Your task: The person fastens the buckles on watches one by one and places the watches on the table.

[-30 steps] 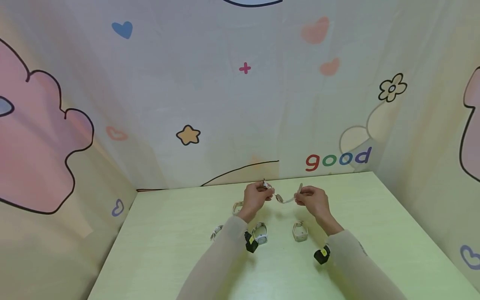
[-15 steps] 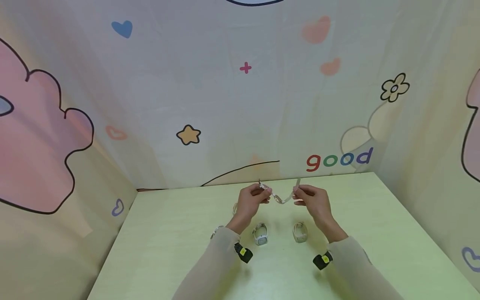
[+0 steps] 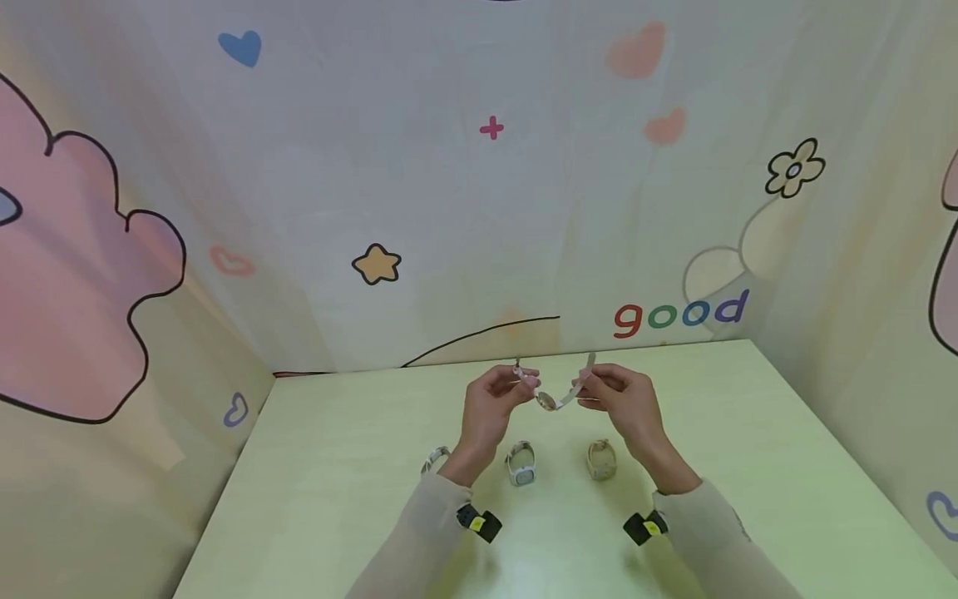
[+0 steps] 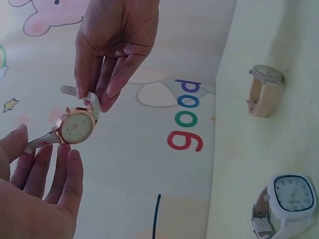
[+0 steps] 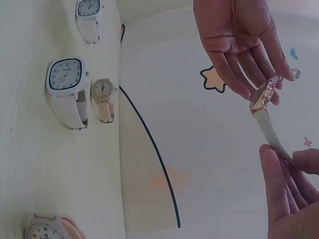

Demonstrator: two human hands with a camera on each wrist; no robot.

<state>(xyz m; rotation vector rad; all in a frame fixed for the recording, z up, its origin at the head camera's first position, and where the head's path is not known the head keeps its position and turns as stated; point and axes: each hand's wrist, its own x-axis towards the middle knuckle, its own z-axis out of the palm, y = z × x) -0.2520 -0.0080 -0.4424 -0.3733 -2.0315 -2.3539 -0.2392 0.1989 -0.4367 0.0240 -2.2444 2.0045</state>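
Note:
Both hands hold a wristwatch (image 3: 547, 402) above the far part of the table, its strap unfastened and spread between them. It has a rose-gold round case (image 4: 78, 127) and a pale strap (image 5: 269, 130). My left hand (image 3: 488, 409) pinches the buckle end between thumb and fingers. At the other side, my right hand (image 3: 629, 408) pinches the strap's free end, whose tip sticks up past the fingers. The dial faces the left wrist camera; the right wrist view catches the case edge-on.
Fastened watches stand on the table (image 3: 337, 499): a white square one (image 3: 521, 466) in the middle, a beige one (image 3: 601, 460) to its right, and another white one (image 3: 435, 459) partly behind the left forearm. A small beige round watch (image 5: 103, 93) shows in the right wrist view. A patterned curtain (image 3: 449, 183) borders the table.
The hands have drawn closer together, so the strap bends into a deeper curve. My left hand has shifted left, hiding the small watch behind it. The right hand moved slightly left too.

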